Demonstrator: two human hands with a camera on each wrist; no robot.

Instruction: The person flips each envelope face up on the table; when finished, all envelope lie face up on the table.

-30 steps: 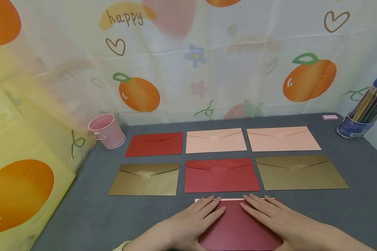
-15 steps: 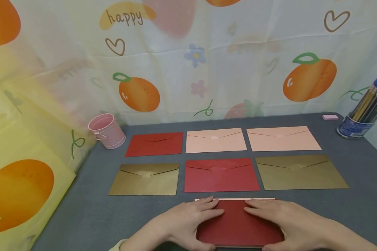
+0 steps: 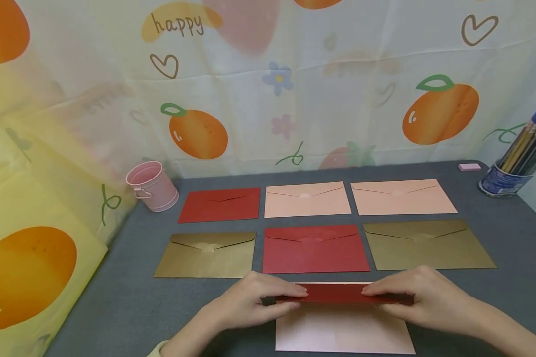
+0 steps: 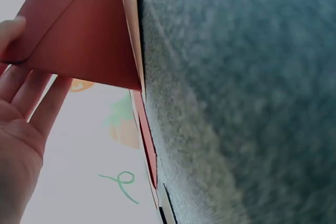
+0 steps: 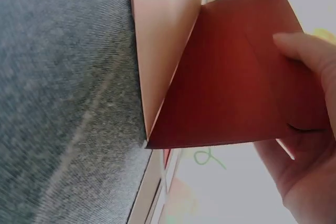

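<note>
Both hands hold a red envelope by its raised edge, one at each end. My left hand pinches the left end between thumb and fingers; my right hand does the same on the right. The envelope stands steeply tilted, its lower edge down at a pale pink envelope that lies flat beneath. In the right wrist view the red envelope meets the pink envelope along a line. A flap seam shows on the red envelope in the left wrist view, near the thumb.
Beyond the hands lie two rows of envelopes: a red envelope, pink envelopes, a gold envelope, a red envelope and another gold envelope. A pink bucket, an eraser and a pencil tub stand behind.
The hands lay flat on the red envelope, then curled round its ends. Now its near edge is lifted up, uncovering the pink envelope below.
</note>
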